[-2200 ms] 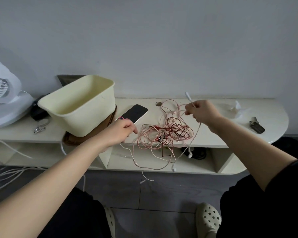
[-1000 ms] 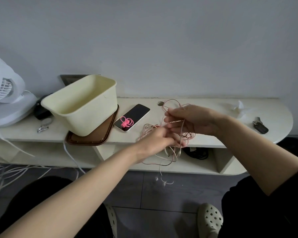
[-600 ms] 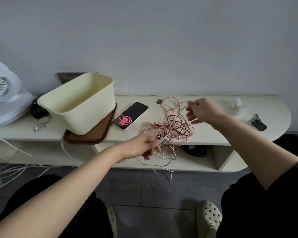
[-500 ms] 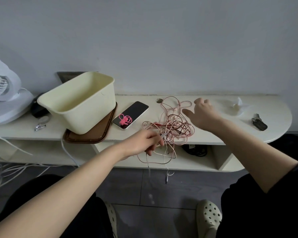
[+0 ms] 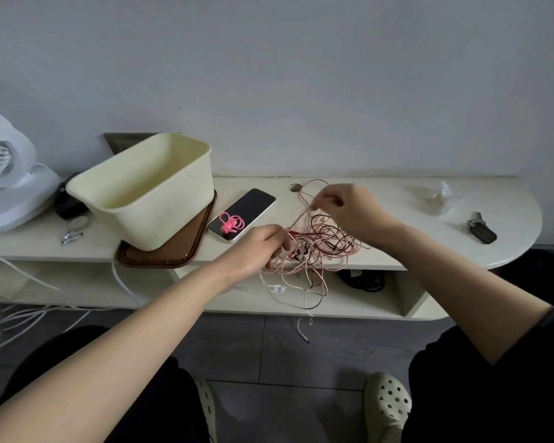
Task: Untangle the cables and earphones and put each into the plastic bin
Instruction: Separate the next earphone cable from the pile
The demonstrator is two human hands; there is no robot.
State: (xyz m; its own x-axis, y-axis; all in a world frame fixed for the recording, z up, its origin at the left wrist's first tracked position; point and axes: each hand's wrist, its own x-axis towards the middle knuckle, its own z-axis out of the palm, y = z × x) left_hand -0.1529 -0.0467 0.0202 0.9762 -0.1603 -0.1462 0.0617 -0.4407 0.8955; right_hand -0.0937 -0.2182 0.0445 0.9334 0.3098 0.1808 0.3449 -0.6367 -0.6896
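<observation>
A few loose ends (image 5: pixel 305 311) hung down off the front edge of the worktop (image 5: pixel 445 251), because the pile sat so close to that edge. My left hand (image 5: pixel 259 247) was at the near side of the tangle of cables and earphones (image 5: pixel 325 247). Its fingers (image 5: pixel 278 240) were curled round some thin pink strands, I think to hold the pile down so it would not slide.

A bit farther back, my right hand (image 5: pixel 346 206) was up above the pile. It pinched one pale strand and held it up tight, so I could see where it ran through the knot. The strands were too thin and mixed up for me to say which cable it was. It may have been an earphone wire. Nothing was pulled free yet.

To the left lay a phone (image 5: pixel 250 209) with a small pink coil (image 5: pixel 231 222) on it. Past that stood the plastic bin (image 5: pixel 160 215) on a brown tray (image 5: pixel 179 254), near enough for an easy drop. I saw no cable in the part of it that showed.
</observation>
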